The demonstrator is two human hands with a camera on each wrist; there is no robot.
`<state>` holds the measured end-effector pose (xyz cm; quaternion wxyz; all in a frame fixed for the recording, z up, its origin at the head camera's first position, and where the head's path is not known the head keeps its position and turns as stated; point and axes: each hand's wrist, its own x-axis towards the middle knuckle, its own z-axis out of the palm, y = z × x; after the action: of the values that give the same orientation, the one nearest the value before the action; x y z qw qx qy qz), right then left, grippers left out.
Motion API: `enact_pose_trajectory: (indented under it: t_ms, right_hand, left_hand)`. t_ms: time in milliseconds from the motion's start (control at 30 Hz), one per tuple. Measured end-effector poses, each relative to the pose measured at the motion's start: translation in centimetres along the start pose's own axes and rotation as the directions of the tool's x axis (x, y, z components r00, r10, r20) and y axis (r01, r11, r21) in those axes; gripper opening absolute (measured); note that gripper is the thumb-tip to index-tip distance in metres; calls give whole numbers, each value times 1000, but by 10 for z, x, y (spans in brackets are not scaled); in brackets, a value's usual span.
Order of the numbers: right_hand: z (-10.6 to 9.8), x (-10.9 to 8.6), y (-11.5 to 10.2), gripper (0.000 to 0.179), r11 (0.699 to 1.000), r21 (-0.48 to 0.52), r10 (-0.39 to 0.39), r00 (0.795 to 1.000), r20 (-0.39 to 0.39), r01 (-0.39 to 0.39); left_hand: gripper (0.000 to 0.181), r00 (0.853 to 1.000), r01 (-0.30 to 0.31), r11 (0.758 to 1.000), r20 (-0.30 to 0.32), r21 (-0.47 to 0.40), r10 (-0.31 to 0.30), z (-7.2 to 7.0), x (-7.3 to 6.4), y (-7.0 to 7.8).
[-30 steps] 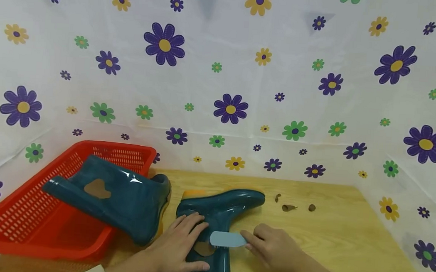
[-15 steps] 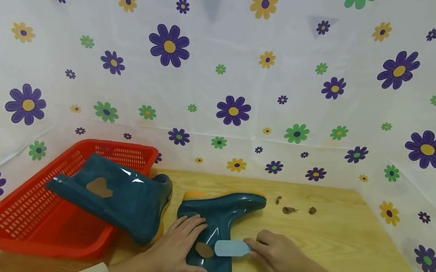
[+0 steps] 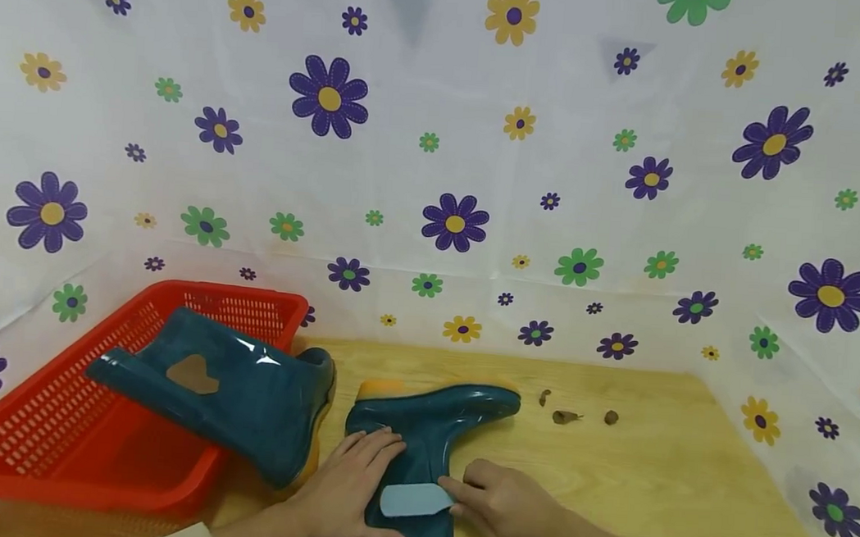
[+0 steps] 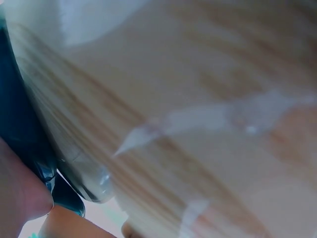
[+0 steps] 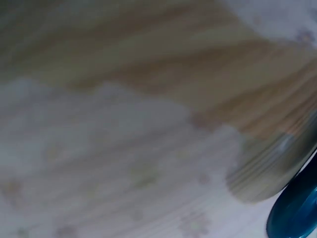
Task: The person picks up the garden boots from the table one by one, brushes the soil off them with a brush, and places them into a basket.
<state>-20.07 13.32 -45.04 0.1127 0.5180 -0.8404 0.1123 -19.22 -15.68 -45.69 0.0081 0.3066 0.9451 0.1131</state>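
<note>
A teal rubber boot [image 3: 428,412] lies on its side on the wooden table in the head view, its yellow sole facing the back. My left hand [image 3: 346,489] rests on the boot shaft with fingers extended. My right hand [image 3: 500,503] grips the narrow end of a light blue brush [image 3: 414,500], whose head lies over the shaft beside the left hand. The brown patch on this shaft is hidden under the brush. In the left wrist view, part of the boot [image 4: 20,114] and a fingertip [image 4: 34,198] show at the left edge.
A second teal boot [image 3: 252,401] with a brown patch [image 3: 194,374] lies across a red plastic basket [image 3: 179,495] at left. Small brown bits, among them a curled piece [image 3: 565,416] and a round lump [image 3: 611,417], lie on the table [image 3: 654,479]. A flowered sheet [image 3: 555,161] stands behind.
The brush first moved slightly right and toward me, uncovering the brown patch, then went left over the patch with my right hand. My left hand has stayed on the boot.
</note>
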Motion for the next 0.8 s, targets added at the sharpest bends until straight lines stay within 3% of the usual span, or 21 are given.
enact_pose_trajectory:
  t_ms: [133,233,333,433,600,700,800]
  right_hand:
    - [2,3,-4,37,999,19,31,1000,-5,-31]
    - [-1,-3,-1,34,998,24,62,993,-103,-60]
    - [-6,-11,7,28,999,-42,5,971,-237,-16]
    - [-11,-16,16,26,986,-158,-92,954,-286,47]
    - [-17,-15,21,24,961,-255,-156,970,-188,105]
    - [-16,-12,17,26,971,-224,-111,989,-97,87]
    - [-11,-8,12,28,992,-125,-25,999,-35,21]
  left_hand:
    - [114,1000,0,1000,2,5,0,3,-2,-1]
    - [114,1000,-2,1000,-1,5,2,4,-2,-1]
    - [113,1000,-10,1000,7,12,9,4,-3,0]
    - [110,1000,-8,1000,23,25,7,3,-2,-1]
    - [108,999,-12,999,37,30,11,3,-2,0]
    - [108,1000,-20,1000,21,24,20,4,-1,0]
    - [107,1000,-19,1000,10,7,19,4,-2,0]
